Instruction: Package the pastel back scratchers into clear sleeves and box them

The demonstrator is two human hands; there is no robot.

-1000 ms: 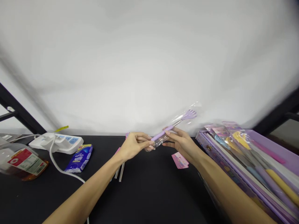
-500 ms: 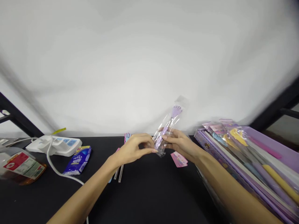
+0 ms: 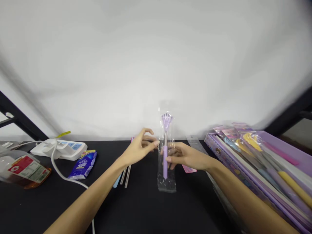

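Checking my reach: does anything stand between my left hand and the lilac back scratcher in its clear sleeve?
Nothing visible: the open left hand sits just beside the clear plastic sleeve around the lilac back scratcher.

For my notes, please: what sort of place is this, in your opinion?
Probably a small packing or product-handling workspace: a purple back scratcher in a clear plastic sleeve, a purple tray of bagged items, and a white power strip.

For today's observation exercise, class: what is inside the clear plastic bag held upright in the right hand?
A lilac back scratcher with a hand-shaped head, thin metal shaft and purple handle sits inside the clear plastic bag. The right hand covers part of the handle.
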